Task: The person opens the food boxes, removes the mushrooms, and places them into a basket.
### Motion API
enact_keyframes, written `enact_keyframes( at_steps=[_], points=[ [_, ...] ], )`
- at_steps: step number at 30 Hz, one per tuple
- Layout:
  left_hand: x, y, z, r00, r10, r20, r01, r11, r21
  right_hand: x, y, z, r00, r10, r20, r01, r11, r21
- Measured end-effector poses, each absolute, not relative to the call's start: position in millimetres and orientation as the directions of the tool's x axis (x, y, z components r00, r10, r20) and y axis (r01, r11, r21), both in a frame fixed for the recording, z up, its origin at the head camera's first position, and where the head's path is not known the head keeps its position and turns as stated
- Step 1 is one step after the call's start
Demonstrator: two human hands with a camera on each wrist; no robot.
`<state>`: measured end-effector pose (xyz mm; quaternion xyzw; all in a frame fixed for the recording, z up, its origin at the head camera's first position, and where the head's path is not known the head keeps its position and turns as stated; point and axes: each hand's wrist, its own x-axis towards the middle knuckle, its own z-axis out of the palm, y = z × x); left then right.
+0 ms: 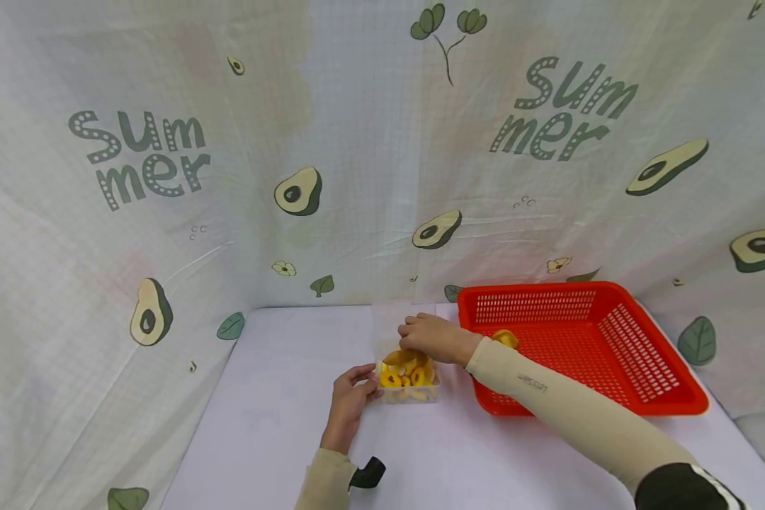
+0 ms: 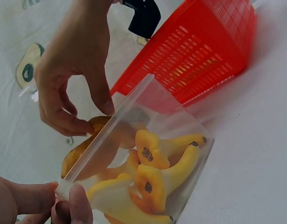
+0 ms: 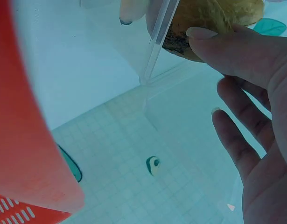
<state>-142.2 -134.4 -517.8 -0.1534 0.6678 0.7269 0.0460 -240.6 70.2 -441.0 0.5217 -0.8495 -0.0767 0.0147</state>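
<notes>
Pinched in right hand (image 1: 436, 337) at rim of clear plastic box (image 1: 414, 396), near far edge of desk (image 1: 287, 397): mottled brownish-yellow curved piece (image 1: 395, 358), above smooth, dark-tipped yellow pieces (image 2: 183, 163), with box's side gripped in left hand (image 1: 349, 397).

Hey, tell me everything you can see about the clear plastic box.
The clear box looks like thin plastic with straight walls and a rim. It stands upright, open, on the white table, left of the red basket, with several yellow trumpet-shaped pieces inside. A clear panel, apparently its lid, extends behind it. The left hand pinches its rim; the right hand holds a brownish-yellow piece at its opening.
</notes>
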Motion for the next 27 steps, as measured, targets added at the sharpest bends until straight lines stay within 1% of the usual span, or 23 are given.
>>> enact_keyframes(
  at_steps=[8,13,17,21,27],
  points=[
    [-143,-134,-519,-0.949,-0.141,-0.280,-0.266,-0.111,0.958,-239,72,-440,-0.490,-0.867,-0.094,-0.869,0.477,0.132],
    [-142,-134,-519,-0.948,-0.141,-0.286,-0.273,-0.106,0.956,-235,79,-436,-0.482,-0.875,-0.050,-0.875,0.477,0.086],
    [-142,-135,-519,-0.947,-0.140,-0.288,-0.275,-0.105,0.956,-231,90,-429,-0.459,-0.888,0.016,-0.885,0.459,0.080],
    [-142,-135,-519,-0.949,-0.143,-0.282,-0.269,-0.102,0.958,-229,104,-419,-0.436,-0.893,0.109,-0.888,0.447,0.112],
    [-143,-135,-520,-0.949,-0.147,-0.280,-0.269,-0.093,0.959,-224,134,-405,-0.423,-0.864,0.273,-0.892,0.450,0.040]
  ],
)
